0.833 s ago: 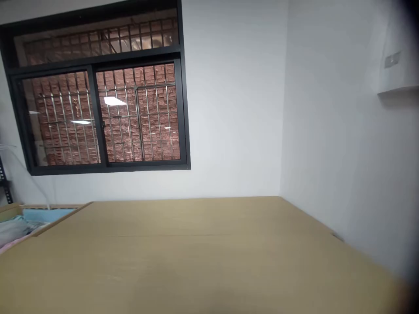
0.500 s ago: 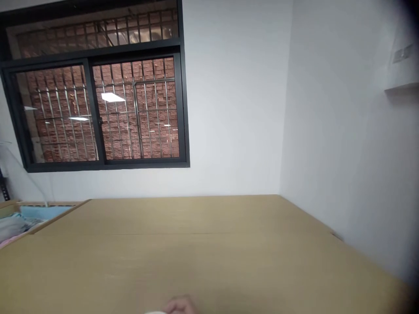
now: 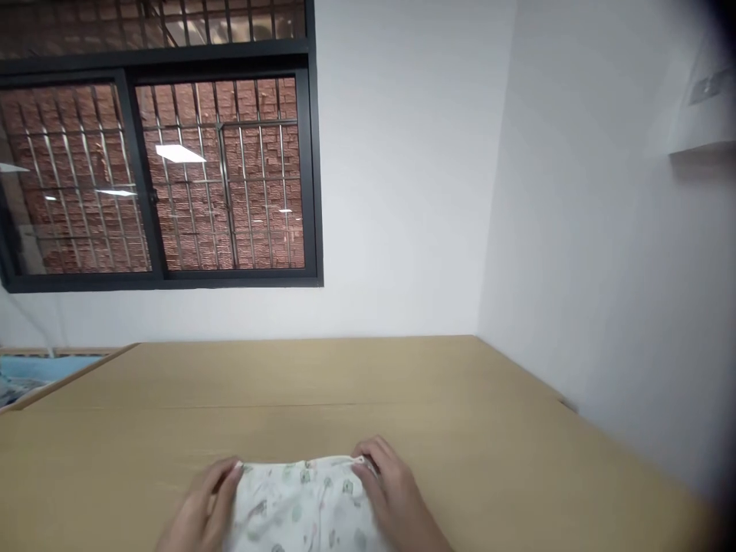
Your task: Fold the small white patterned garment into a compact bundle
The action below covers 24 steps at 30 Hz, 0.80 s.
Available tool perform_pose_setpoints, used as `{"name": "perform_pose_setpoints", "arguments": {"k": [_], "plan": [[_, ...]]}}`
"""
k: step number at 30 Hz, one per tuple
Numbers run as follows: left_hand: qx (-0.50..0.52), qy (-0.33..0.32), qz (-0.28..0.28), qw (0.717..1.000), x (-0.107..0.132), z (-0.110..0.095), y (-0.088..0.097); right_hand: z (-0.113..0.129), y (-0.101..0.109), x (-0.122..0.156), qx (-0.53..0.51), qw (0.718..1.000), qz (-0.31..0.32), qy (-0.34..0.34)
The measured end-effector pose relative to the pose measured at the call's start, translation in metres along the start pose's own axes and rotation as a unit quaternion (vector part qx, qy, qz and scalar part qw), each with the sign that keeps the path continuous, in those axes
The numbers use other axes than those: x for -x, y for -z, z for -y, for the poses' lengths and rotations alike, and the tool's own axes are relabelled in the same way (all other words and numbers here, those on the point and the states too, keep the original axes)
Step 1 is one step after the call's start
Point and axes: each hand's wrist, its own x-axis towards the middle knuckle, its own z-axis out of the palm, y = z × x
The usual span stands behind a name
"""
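A white cloth item with a small green and grey print point(image 3: 304, 506) hangs between my hands at the bottom of the view. Its upper edge is pulled nearly straight, and its lower part runs out of the picture, so I cannot tell what kind of cloth piece it is. My left hand point(image 3: 207, 502) pinches the upper left corner between thumb and fingers. At the upper right corner, my right hand point(image 3: 388, 483) grips the edge in the same way. Both hands are over the near part of the tan tabletop point(image 3: 488, 460).
Along the far side of the table runs a white wall point(image 3: 402, 192), with a dark-framed barred window point(image 3: 218, 176) at left. A second wall point(image 3: 586, 230) borders the right side. At far left lies a bin-like area with light blue material point(image 3: 51, 368).
Earlier only part of one hand and a sliver of white showed at the bottom edge. Now both hands are in view, holding the printed cloth stretched between them. The view has shifted slightly right.
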Motion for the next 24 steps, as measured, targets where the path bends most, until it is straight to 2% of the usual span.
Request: {"name": "perform_pose_setpoints", "arguments": {"k": [2, 4, 8, 17, 24], "plan": [[0.012, 0.004, 0.087, 0.996, -0.019, 0.007, -0.032, -0.038, -0.014, -0.008, 0.057, 0.998, 0.015, -0.016], [0.013, -0.022, 0.141, 0.99, -0.035, 0.018, -0.063, -0.076, -0.028, -0.015, 0.142, 0.989, 0.035, -0.028], [-0.007, -0.046, 0.147, 0.988, -0.061, 0.04, -0.109, -0.126, -0.044, -0.033, 0.251, 0.966, 0.052, -0.029], [-0.111, -0.059, 0.145, 0.981, -0.132, 0.062, -0.167, -0.183, -0.057, -0.099, 0.31, 0.948, 0.051, -0.042], [-0.218, -0.029, 0.139, 0.966, -0.179, 0.062, -0.21, -0.216, -0.071, -0.134, 0.396, 0.914, 0.041, -0.072]]}}
